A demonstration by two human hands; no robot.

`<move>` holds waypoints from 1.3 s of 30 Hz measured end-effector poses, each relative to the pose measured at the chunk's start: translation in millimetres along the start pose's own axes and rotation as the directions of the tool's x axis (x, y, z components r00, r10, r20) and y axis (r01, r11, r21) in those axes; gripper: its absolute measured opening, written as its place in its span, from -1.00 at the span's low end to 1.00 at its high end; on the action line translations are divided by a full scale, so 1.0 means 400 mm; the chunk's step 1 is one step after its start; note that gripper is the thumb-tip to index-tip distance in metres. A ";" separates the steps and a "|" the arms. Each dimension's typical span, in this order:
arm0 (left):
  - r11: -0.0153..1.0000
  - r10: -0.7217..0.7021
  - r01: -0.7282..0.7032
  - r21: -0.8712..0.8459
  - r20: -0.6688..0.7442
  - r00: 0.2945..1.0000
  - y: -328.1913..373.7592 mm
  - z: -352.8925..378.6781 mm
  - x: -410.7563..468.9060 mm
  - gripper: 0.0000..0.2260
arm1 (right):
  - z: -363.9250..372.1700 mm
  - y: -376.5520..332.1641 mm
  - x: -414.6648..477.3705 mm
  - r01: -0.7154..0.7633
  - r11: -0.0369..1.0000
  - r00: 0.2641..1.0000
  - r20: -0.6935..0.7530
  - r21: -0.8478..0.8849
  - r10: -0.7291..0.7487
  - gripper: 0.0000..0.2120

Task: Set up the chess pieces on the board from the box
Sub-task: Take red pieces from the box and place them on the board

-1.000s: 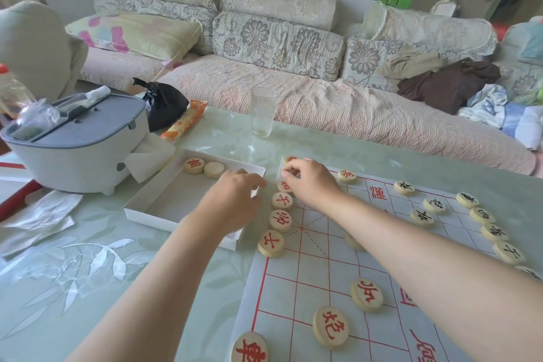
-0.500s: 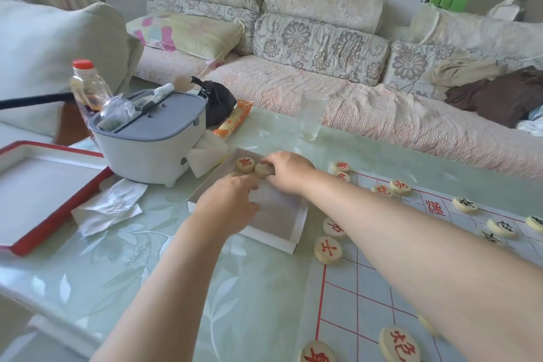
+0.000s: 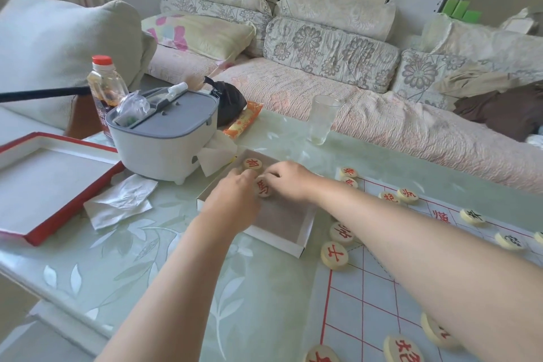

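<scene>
A shallow white box [image 3: 302,233] lies on the glass table left of the paper chess board [image 3: 367,300]. Two round wooden pieces are in the box. One with a red character [image 3: 252,164] lies flat at the far corner. The other, a red horse piece [image 3: 263,188], is tilted up between my hands. My right hand [image 3: 291,179] pinches its right top edge, and my left hand [image 3: 232,203] curls its fingers against its left edge. Several red pieces, such as the near red piece [image 3: 334,255], and black pieces like the far black piece [image 3: 472,216] stand on the board.
A grey-lidded white container [image 3: 164,138] stands just left of the box with a tissue [image 3: 117,200] before it. A red-edged box lid [image 3: 44,185] lies at far left. A drinking glass [image 3: 321,119], sauce bottle [image 3: 102,82], black bag [image 3: 227,100] and orange packet [image 3: 244,120] stand behind.
My right hand left the board's row and reached into the box. The blank-side piece there is now turned up showing its red character. My left hand moved from the box edge onto it.
</scene>
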State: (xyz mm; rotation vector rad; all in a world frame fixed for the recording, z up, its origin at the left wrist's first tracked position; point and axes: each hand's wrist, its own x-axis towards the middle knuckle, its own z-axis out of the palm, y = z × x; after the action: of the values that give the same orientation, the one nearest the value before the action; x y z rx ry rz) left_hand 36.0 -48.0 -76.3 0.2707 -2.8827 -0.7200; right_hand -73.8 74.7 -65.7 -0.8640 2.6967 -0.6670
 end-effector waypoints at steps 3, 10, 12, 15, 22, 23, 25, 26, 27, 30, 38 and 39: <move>1.000 0.001 -0.001 -0.007 -0.001 1.000 0.003 0.005 -0.006 -0.53 | 0.006 0.000 -0.020 -0.053 0.992 0.997 0.068 0.112 0.046 -0.69; 1.000 0.017 -0.017 -0.024 -0.033 0.999 0.005 -0.004 -0.002 -0.59 | 0.013 -0.009 -0.033 -0.200 0.851 0.969 0.227 0.485 0.099 -0.72; 1.000 -0.019 0.018 -0.022 -0.054 0.998 -0.002 -0.013 0.002 -0.57 | 0.010 -0.018 -0.024 -0.203 0.880 0.975 0.176 0.430 0.139 -0.75; 0.996 -0.071 0.067 -0.050 -0.075 0.995 -0.012 -0.030 0.006 -0.52 | 0.010 -0.019 0.007 -0.132 0.974 0.989 -0.048 0.185 0.143 -0.78; 0.994 -0.090 0.086 -0.061 -0.068 0.994 -0.025 -0.038 0.005 -0.55 | 0.028 -0.041 0.091 0.056 0.944 0.998 -0.015 -0.325 -0.064 -0.59; 0.994 -0.096 0.093 -0.055 -0.071 0.993 -0.028 -0.038 0.006 -0.57 | 0.036 -0.043 0.103 0.058 0.930 0.998 0.011 -0.363 -0.058 -0.58; 0.993 -0.110 0.105 -0.058 -0.083 0.990 -0.034 -0.040 0.009 -0.61 | 0.053 -0.044 0.119 0.041 0.920 0.999 0.032 -0.390 -0.031 -0.56; 0.992 -0.113 0.108 -0.061 -0.084 0.990 -0.036 -0.041 0.010 -0.62 | 0.059 -0.045 0.125 0.027 0.924 1.000 0.021 -0.382 -0.021 -0.57; 0.992 -0.111 0.106 -0.063 -0.080 0.991 -0.038 -0.041 0.010 -0.62 | 0.064 -0.046 0.128 0.013 0.928 1.000 0.001 -0.373 -0.013 -0.58; 0.994 -0.092 0.088 -0.071 -0.055 0.994 -0.040 -0.039 0.012 -0.58 | 0.067 -0.049 0.127 -0.010 0.930 1.000 -0.031 -0.368 -0.001 -0.65; 0.993 -0.062 0.059 -0.099 -0.024 0.998 -0.022 -0.047 0.008 -0.53 | 0.034 -0.046 0.068 -0.024 0.947 0.999 0.015 -0.322 0.030 -0.50; 0.994 -0.058 0.056 -0.090 -0.019 0.998 -0.020 -0.048 0.007 -0.52 | 0.030 -0.043 0.055 -0.027 0.950 0.999 0.028 -0.311 0.038 -0.43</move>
State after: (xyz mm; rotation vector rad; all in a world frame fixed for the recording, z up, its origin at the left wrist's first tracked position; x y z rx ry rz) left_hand 38.3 -64.2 -63.1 0.3483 -2.8234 -0.8474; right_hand -78.6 44.8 -69.5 -0.8879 2.8227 -0.2185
